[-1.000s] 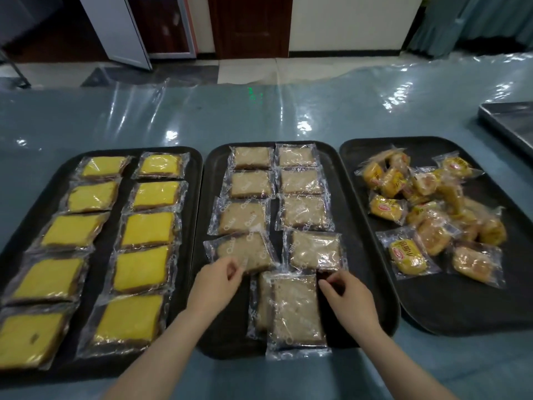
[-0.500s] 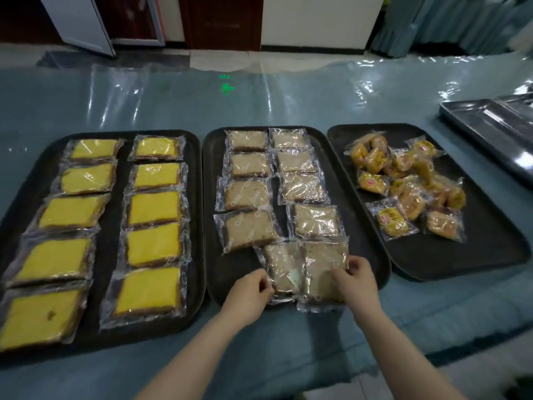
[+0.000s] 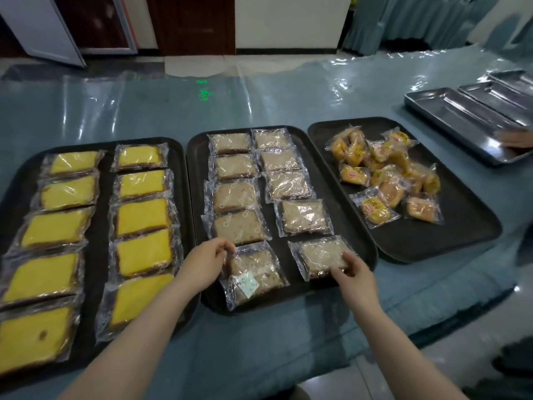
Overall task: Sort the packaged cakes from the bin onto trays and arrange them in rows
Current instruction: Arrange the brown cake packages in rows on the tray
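The two brown cakes that were overlapped half a second ago are now pulled apart on the middle tray [image 3: 360, 197], one [image 3: 255, 272] pinched by the left hand [image 3: 206, 262], the other [image 3: 321, 256] by the right hand [image 3: 353, 272], so both rows look basically finished.

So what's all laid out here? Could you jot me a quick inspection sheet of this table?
Surface: blue table under a shiny clear plastic sheet.
Job's things: left black tray holds yellow cakes in two rows of five; middle black tray holds brown cakes in two rows of five; right black tray holds a loose heap of small orange packets.
Clutter: steel trays at far right, another person's hand on one.
Hands: left hand pinches the nearest left-row brown cake; right hand holds the nearest right-row brown cake.
Cables: nothing seen.
Surroundings: dark door, white wall, curtain.
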### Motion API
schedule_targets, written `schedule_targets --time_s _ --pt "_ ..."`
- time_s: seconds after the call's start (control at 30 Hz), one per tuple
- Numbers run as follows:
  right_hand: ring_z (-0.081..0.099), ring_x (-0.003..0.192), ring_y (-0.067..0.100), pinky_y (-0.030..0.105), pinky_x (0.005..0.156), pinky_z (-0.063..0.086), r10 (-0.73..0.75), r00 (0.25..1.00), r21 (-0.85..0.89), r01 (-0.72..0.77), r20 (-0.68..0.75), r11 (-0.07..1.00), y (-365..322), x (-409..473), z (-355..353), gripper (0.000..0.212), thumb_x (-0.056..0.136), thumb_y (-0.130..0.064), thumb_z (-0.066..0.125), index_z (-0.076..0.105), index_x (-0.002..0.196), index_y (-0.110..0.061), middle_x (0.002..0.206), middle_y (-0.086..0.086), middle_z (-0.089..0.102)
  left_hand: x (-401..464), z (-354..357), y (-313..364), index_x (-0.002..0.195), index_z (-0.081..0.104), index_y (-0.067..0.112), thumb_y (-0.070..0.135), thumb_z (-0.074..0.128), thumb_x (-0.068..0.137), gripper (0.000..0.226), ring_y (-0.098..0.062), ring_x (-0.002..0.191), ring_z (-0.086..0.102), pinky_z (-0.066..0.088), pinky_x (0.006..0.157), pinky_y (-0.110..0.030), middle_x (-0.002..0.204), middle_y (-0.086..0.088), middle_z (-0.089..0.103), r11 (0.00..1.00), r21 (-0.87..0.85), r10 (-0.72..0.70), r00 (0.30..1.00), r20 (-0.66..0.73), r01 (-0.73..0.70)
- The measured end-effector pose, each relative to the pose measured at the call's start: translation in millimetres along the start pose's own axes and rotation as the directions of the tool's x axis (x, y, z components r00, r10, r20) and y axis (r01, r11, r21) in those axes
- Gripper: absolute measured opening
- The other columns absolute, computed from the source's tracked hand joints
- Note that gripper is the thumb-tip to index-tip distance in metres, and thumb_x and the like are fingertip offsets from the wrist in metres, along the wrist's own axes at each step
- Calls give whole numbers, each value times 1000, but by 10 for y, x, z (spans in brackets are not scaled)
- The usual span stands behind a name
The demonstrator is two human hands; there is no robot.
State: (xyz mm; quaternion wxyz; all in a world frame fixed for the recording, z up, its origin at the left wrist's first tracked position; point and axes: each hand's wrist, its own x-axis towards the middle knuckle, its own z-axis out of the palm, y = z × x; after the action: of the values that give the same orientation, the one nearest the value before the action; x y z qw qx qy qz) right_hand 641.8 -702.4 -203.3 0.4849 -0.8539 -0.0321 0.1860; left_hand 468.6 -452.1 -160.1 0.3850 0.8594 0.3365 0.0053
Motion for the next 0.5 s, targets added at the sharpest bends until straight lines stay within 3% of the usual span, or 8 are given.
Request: schedule_targets --time_s 0.1,0.2,0.27,0.33,0.4,0.43,0.5 --pt "61 93 11 28 78 48 -46 998 -168 51 37 984 -17 -6 -38 27 86 -22 68 67 113 -22 108 -4 68 50 -81 71 83 67 27 8 49 93 29 -7 85 54 37 72 -20 93 10 56 993 -26 114 990 -82 -117" --pt "62 83 10 28 70 46 -94 994 -300 107 55 948 -41 -21 -58 17 86 -25 66 70 102 -26 89 -7 69 74 -149 179 77 66 27 5 51 91 30 -1 81 51 35 68 -10 89 13 51 980 -37 187 964 -191 -197" --pt "61 79 9 28 68 45 -106 993 -323 118 57 939 -62 -13 -55 17 87 -25 64 69 103 -27 81 -11 66 43 -160 230 83 70 19 0 54 88 25 0 77 51 38 69 -8 86 11 51 953 34 295 898 -326 -301" --pt "59 75 3 25 65 42 -118 991 -334 133 66 933 -82 -12 -34 15 88 -25 63 69 101 -28 78 -16 63 -31 -141 229 87 73 11 -8 60 81 23 -10 79 55 46 73 -20 88 2 57 881 166 471 784 -403 -444" --pt "58 76 0 24 64 41 -117 991 -322 131 64 938 -87 -5 -17 14 89 -26 62 70 100 -28 79 -16 63 -128 -75 158 86 76 12 -10 65 73 28 -18 80 59 49 74 -26 87 -5 61 779 264 627 699 -344 -569" --pt "58 76 0 23 63 41 -115 992 -319 127 56 939 -92 -3 -12 14 89 -26 61 70 99 -28 79 -17 63 -186 -19 105 85 77 14 -9 67 70 30 -18 80 60 51 74 -27 87 -4 63 748 269 663 700 -265 -607" --pt "56 75 -2 20 60 40 -127 991 -343 134 42 930 -87 3 -18 13 89 -26 60 70 98 -29 80 -18 62 -299 125 8 87 77 21 -4 67 73 30 -15 84 61 53 76 -29 90 1 64 768 213 622 782 -26 -604"
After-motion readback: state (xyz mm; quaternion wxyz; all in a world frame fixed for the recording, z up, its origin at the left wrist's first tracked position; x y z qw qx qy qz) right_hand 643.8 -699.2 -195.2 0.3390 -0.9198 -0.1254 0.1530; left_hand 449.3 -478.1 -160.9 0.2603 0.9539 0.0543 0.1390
